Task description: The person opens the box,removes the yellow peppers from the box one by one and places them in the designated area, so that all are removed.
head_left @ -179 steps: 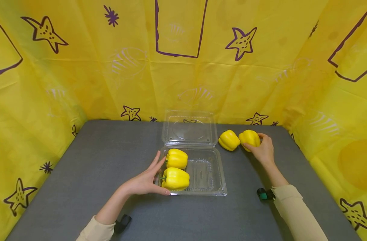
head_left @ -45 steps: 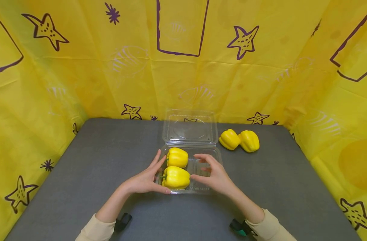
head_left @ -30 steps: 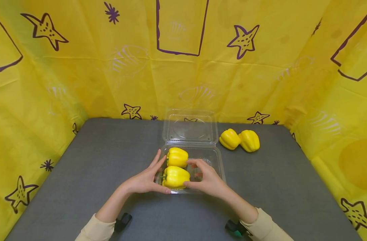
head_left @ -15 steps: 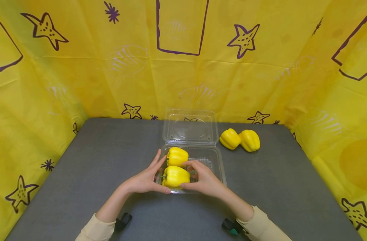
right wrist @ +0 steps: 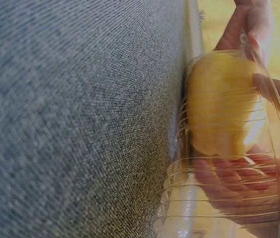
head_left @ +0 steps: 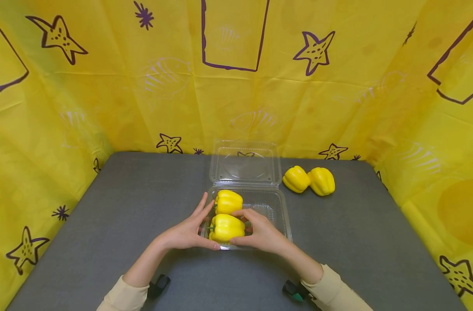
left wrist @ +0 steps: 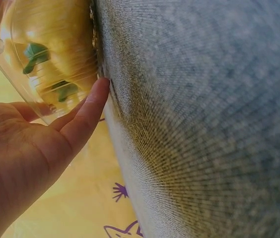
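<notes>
A clear plastic clamshell container (head_left: 265, 198) lies with its lid folded back on the grey table. Two yellow bell peppers are in its left half, a rear one (head_left: 229, 201) and a front one (head_left: 225, 229), with stems toward the left. My left hand (head_left: 185, 231) rests against the container's left side, fingers spread and thumb at the front rim. In the left wrist view its fingers lie along the outer wall (left wrist: 16, 79). My right hand (head_left: 261, 231) reaches into the container and grips the front pepper from the right, thumb in front and index finger behind. Its other fingers show through the plastic in the right wrist view.
Two more yellow bell peppers, one left (head_left: 296, 179) and one right (head_left: 322, 181), touch each other at the back right of the table (head_left: 150, 181). The raised clear lid (head_left: 245, 164) leans behind the container. A yellow patterned cloth (head_left: 236, 99) walls off the back and sides.
My right hand has left the pepper at the back right, moved to the container and come around the front pepper there. My left hand has stayed at the container's side.
</notes>
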`<action>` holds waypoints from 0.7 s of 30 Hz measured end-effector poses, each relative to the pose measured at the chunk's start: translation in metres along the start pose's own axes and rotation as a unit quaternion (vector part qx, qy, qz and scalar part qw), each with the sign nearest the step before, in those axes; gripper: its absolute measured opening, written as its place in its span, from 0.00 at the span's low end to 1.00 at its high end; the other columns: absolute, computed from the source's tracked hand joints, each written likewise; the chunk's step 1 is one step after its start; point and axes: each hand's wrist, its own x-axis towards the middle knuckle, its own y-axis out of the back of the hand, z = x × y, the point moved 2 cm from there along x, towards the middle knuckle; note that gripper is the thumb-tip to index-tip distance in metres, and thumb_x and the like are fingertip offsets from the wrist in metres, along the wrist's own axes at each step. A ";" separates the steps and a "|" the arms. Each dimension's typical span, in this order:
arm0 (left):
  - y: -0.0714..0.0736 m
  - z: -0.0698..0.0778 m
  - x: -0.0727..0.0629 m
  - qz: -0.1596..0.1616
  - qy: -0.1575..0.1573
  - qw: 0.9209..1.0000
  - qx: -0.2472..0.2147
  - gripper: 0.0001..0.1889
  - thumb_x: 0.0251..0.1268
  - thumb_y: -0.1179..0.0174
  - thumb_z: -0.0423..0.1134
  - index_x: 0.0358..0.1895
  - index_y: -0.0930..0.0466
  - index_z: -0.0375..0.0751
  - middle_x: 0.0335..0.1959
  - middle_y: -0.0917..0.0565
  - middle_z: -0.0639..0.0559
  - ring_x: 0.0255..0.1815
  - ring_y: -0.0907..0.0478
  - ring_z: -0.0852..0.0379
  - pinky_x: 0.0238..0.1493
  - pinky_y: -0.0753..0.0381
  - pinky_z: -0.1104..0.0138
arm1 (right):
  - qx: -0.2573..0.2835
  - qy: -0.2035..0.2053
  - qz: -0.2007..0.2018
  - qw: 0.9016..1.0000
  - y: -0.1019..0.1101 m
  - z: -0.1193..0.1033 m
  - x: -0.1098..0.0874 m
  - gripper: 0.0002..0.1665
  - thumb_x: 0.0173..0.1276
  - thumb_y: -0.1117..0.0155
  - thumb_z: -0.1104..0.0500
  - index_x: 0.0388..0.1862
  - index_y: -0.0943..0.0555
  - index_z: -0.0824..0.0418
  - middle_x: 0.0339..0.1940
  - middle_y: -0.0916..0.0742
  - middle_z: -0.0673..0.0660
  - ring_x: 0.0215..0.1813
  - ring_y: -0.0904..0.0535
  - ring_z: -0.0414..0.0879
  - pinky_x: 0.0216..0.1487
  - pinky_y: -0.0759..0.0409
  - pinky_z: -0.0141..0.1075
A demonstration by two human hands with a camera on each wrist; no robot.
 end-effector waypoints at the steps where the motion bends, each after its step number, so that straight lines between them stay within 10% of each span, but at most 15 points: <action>1: 0.000 0.000 0.000 0.000 0.000 1.000 0.001 0.63 0.50 0.25 0.49 0.79 0.67 0.46 0.77 0.81 0.51 0.74 0.48 0.34 0.63 0.35 0.41 | 0.000 -0.001 -0.001 1.000 0.000 0.000 0.000 0.35 0.56 0.23 0.50 0.61 0.25 0.56 0.56 0.21 0.50 0.53 0.23 0.46 0.47 0.19 0.33; 21: 0.000 0.000 -0.001 0.003 0.001 1.000 0.006 0.63 0.50 0.25 0.50 0.79 0.67 0.47 0.77 0.81 0.51 0.72 0.42 0.38 0.63 0.33 0.43 | -0.046 0.032 0.012 0.998 -0.001 0.001 -0.001 0.34 0.56 0.23 0.48 0.60 0.23 0.56 0.52 0.18 0.48 0.50 0.23 0.44 0.47 0.19 0.36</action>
